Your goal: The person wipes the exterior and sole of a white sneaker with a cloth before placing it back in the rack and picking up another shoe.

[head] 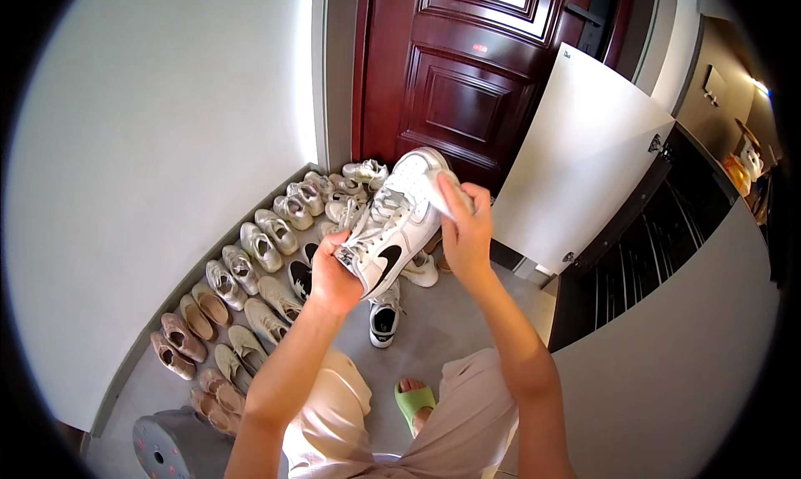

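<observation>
A white Nike sneaker [400, 228] with a black swoosh and white laces is held up in front of me, toe pointing away. My left hand [336, 275] grips it around the heel and collar, thumb by the opening. In my right hand [468, 235] is a white wipe or cloth [441, 194], pressed against the side of the toe. Below the held shoe, a second white sneaker [383, 319] with a black lining stands on the grey floor, partly hidden by the first.
Rows of shoes [260, 247] line the left wall. A grey plastic stool [169, 444] stands at lower left. The shoe cabinet's white door [582, 160] hangs open on the right, before dark shelves [651, 247]. Ahead is a dark red entrance door [466, 97]. My foot wears a green slide [413, 402].
</observation>
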A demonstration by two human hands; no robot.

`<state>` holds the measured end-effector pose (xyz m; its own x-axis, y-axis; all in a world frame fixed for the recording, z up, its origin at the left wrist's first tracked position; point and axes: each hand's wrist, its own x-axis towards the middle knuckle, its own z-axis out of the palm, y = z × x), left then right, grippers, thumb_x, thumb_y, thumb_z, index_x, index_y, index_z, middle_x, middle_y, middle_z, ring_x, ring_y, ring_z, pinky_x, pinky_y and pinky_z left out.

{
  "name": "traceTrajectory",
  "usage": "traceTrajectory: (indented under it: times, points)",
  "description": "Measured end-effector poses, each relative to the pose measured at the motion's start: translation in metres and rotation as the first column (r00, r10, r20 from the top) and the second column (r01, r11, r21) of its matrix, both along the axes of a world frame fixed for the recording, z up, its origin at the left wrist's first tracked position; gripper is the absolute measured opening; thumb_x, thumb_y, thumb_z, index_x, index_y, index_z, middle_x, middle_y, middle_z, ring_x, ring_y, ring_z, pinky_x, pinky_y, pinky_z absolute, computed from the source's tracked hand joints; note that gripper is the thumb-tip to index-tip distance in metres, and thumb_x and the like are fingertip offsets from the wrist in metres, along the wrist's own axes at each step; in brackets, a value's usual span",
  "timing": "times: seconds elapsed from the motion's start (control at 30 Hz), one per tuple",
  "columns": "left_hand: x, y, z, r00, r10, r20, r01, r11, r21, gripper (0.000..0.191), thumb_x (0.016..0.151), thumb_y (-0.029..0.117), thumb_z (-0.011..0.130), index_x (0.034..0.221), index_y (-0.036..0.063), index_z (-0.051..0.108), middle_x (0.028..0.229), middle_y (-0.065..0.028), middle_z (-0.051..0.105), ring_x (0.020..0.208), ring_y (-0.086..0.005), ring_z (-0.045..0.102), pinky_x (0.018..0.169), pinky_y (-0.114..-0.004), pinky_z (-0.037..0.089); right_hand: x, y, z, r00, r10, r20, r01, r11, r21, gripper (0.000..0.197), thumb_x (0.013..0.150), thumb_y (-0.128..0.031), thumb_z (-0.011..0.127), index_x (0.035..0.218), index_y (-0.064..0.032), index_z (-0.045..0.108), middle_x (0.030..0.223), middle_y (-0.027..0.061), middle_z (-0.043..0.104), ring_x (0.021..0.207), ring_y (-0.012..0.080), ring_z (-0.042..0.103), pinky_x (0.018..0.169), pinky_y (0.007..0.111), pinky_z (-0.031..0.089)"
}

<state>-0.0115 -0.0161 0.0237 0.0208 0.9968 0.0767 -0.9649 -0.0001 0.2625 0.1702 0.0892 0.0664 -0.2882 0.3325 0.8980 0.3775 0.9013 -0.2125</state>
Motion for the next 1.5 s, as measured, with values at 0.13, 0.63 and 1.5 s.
traceTrajectory:
  times: [0.13, 0.63, 1.5]
  points:
    - [0.003, 0.006, -0.003, 0.997, 0.048, 0.055, -0.048, 0.999, -0.008, 0.050, 0.088, 0.026, 0.047, 0.128, -0.0034, 0.054, 0.129, -0.0185, 0.059, 0.119, -0.0333, 0.056, 0.109, -0.044, 0.038, 0.001, -0.030, -0.019, 0.966, 0.181, 0.182, -0.154, 0.975, -0.158, 0.072, 0.073, 0.009, 0.064, 0.137, -0.0232, 0.055, 0.111, 0.0166, 0.050, 0.097, 0.0345, 0.058, 0.083, 0.038, 0.050]
    - [0.004, 0.014, -0.011, 0.976, 0.146, 0.160, -0.149, 0.989, 0.008, 0.044, 0.087, 0.024, 0.048, 0.122, -0.0005, 0.058, 0.123, -0.0149, 0.063, 0.115, -0.0321, 0.058, 0.106, -0.044, 0.041, -0.007, -0.047, -0.035, 0.880, 0.357, 0.312, -0.326, 0.934, -0.148, 0.076, 0.071, 0.005, 0.067, 0.141, -0.0197, 0.049, 0.107, 0.0140, 0.053, 0.087, 0.0319, 0.062, 0.072, 0.039, 0.054]
    - [-0.008, 0.009, -0.028, 0.993, -0.079, -0.084, 0.080, 0.997, 0.017, 0.041, 0.090, 0.035, 0.054, 0.115, 0.0036, 0.062, 0.114, -0.0131, 0.066, 0.107, -0.0269, 0.062, 0.095, -0.041, 0.049, -0.014, -0.059, -0.037, 0.867, 0.366, 0.338, -0.335, 0.930, -0.150, 0.073, 0.069, 0.005, 0.069, 0.137, -0.0171, 0.053, 0.103, 0.0142, 0.055, 0.086, 0.0318, 0.062, 0.072, 0.038, 0.053]
